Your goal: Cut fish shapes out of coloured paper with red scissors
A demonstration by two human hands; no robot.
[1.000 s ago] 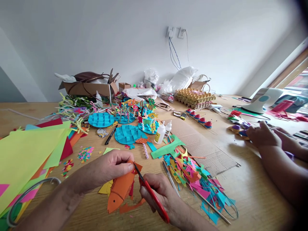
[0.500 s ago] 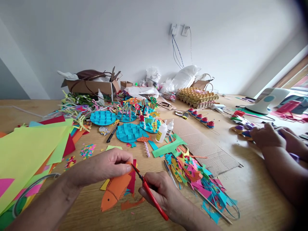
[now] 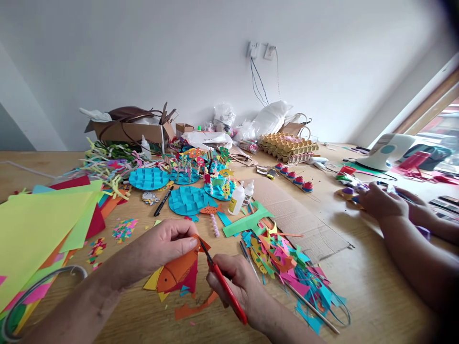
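An orange paper fish (image 3: 175, 272) with a drawn eye and scales is pinched by its tail end in my left hand (image 3: 170, 246). My right hand (image 3: 236, 284) grips red-handled scissors (image 3: 229, 296), whose dark blades meet the paper beside my left fingertips. Under the fish lie red paper (image 3: 189, 279) and yellow paper (image 3: 153, 279) pieces. A curved orange offcut (image 3: 195, 306) rests on the table just below. Farther up, a spotted orange fish (image 3: 211, 209) on a lilac twisted stem lies by a blue disc (image 3: 191, 200).
Coloured paper sheets (image 3: 43, 220) cover the left side. Two glue bottles (image 3: 236, 198) stand mid-table, near a cardboard sheet (image 3: 304, 220). Paper scraps (image 3: 297, 272) lie to the right. Another person's hands (image 3: 385, 203) work at the far right. Egg trays (image 3: 287, 145) sit at the back.
The orange fish has turned and drawn up in my left hand, uncovering more red and yellow paper. The scissors stay at its tail end. The view has shifted slightly.
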